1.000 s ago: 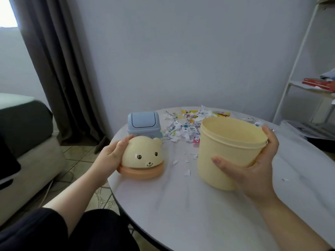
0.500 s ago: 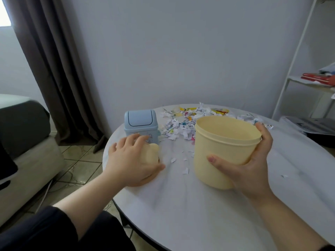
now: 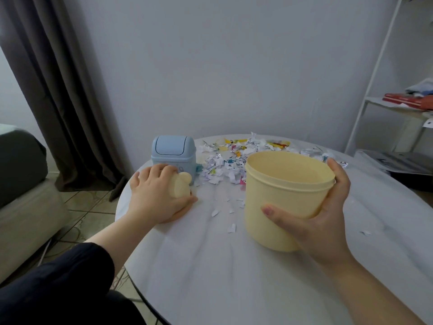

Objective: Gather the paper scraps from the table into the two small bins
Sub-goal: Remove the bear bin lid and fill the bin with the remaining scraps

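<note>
On round white worktop [image 3: 210, 285] — blue bin [image 3: 173, 156] far left, bear lid [image 3: 181, 189] before it, yellow bin [image 3: 283, 207] centre, paper scraps [image 3: 225, 163] heaped behind, strays [image 3: 231, 228] between.

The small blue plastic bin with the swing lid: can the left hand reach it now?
Probably yes. The left hand grips the cream bear-shaped lid just in front of the small blue plastic bin, nothing between them; it would only need to release the lid.

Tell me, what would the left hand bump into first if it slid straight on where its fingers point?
Probably the blue bin: the left hand, gripping the bear-shaped lid, points its fingers at the bin's front. Whether they touch it is unclear.
</note>
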